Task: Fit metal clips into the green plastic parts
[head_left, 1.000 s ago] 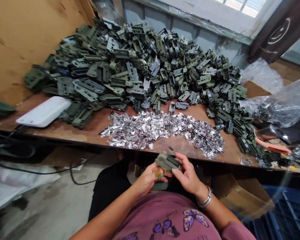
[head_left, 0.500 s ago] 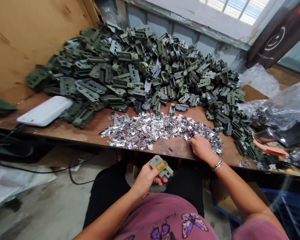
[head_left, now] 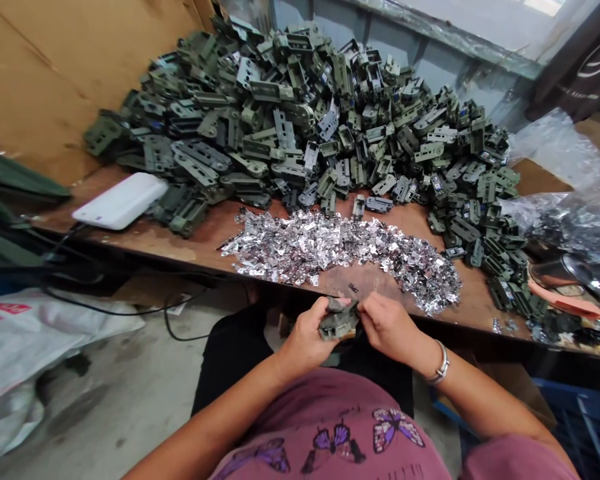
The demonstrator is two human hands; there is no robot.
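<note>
My left hand [head_left: 304,340] is closed around a grey-green plastic housing [head_left: 339,321], held above my lap at the table's front edge. At the housing's right end, my right hand [head_left: 389,328] has its fingers pinched together against it. Whatever lies between those fingertips is too hidden to name. Just beyond both hands spreads a pile of small shiny metal clips [head_left: 310,243]. Behind the clips rises a large heap of similar green housings [head_left: 280,133], which also runs down the right side.
A white power bank [head_left: 123,200] with a cable lies on the brown table [head_left: 155,243] at left. Clear plastic bags [head_left: 555,150] and an orange-handled tool [head_left: 565,299] are at right. A cardboard sheet [head_left: 70,80] stands at the back left.
My right hand has left the metal clips and come to the housing in my left hand. The housing has been turned and raised slightly. The camera view has shifted left.
</note>
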